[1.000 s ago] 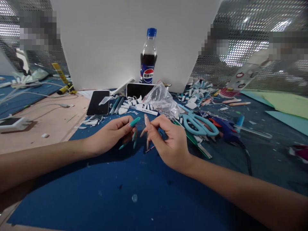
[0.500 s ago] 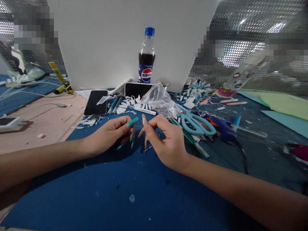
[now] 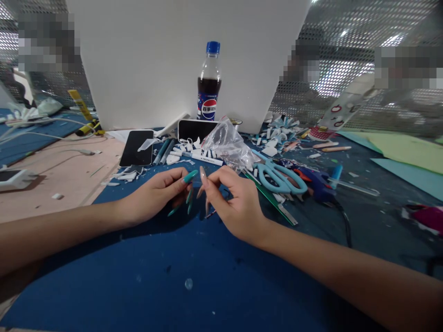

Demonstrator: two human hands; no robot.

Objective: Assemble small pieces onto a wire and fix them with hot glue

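Note:
Just above the blue mat (image 3: 138,286), my left hand (image 3: 157,196), with long green nails, is closed in a pinch, thumb against the fingers. Facing it, my right hand (image 3: 235,203) has long pinkish nails and is also pinched, its thumb on the index finger. A narrow gap separates the two sets of fingertips. Whatever lies in either pinch is too small or hidden to make out. Under the right fingers a thin, dark, striped stick (image 3: 211,214) shows in part. Light-blue scissors (image 3: 273,175) and a green cutter-like tool (image 3: 273,198) lie right of my right hand.
Behind the hands are a cola bottle (image 3: 209,87), two phones, including a black one (image 3: 136,150), a clear plastic bag (image 3: 230,143), a white marker (image 3: 206,159) and white scraps. A blue glue gun (image 3: 320,184) with its cord lies right. A white board (image 3: 155,60) stands behind.
The view has shifted slightly, so things sit a little further left. My right hand has come a bit closer to my left hand; both keep their pinch.

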